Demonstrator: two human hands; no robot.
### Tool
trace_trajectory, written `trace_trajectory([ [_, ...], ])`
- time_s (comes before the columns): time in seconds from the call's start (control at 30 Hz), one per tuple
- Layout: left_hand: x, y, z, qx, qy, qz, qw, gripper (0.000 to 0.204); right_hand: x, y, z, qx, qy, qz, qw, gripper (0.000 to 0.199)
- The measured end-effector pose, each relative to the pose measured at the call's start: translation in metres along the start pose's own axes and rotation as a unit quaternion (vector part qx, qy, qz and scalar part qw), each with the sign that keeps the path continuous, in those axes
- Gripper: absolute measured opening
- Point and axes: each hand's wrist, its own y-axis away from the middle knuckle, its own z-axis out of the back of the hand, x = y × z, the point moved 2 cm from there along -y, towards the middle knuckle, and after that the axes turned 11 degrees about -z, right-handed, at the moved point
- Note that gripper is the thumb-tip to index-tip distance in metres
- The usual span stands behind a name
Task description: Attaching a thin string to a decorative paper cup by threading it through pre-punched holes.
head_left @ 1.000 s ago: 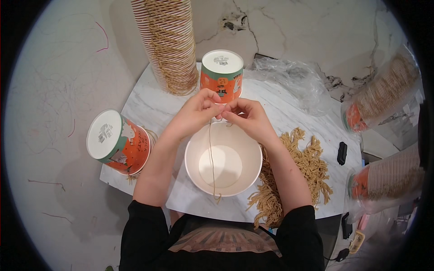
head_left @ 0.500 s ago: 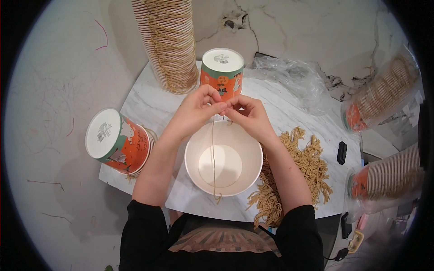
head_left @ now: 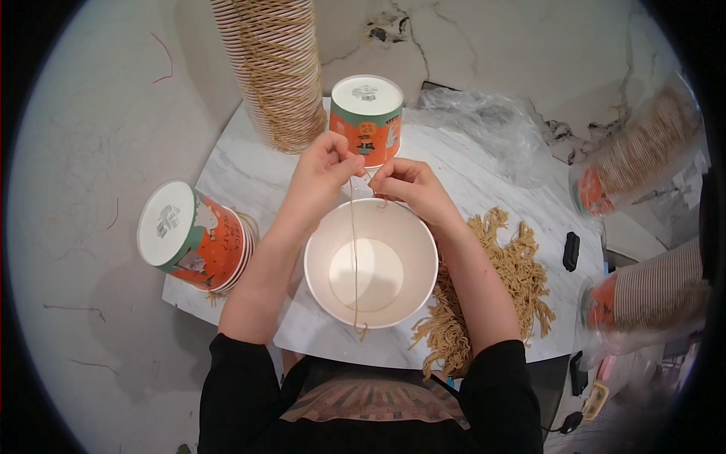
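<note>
While your two hands meet at the centre of the frame, your left hand (head_left: 321, 175) and right hand (head_left: 404, 188) each pinch one end of a tan string (head_left: 353, 257) at the far rim of the white paper bowl (head_left: 370, 263). The string hangs across the bowl's open mouth to its near rim. The bowl sits on the marble table (head_left: 484, 163). A heap of cut strings (head_left: 495, 284) lies just right of the bowl.

Bright even overhead light, soft shadows; fisheye bending, dark vignette, blurred rim
</note>
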Motion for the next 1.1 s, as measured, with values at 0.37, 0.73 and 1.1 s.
trace_trajectory([
  [0.37,0.006,-0.003,0.005,-0.046,0.021,-0.043,0.998,0.023,-0.029,-0.016,0.002,0.168,-0.246,-0.16,0.941,0.008],
  [0.73,0.005,-0.005,0.022,0.108,-0.229,-0.011,0.967,0.024,-0.028,-0.015,0.005,0.167,-0.241,-0.155,0.943,0.012],
  [1.1,-0.002,-0.003,0.028,0.136,-0.277,0.007,0.951,0.021,-0.027,-0.015,0.003,0.129,-0.241,-0.146,0.951,0.01],
])
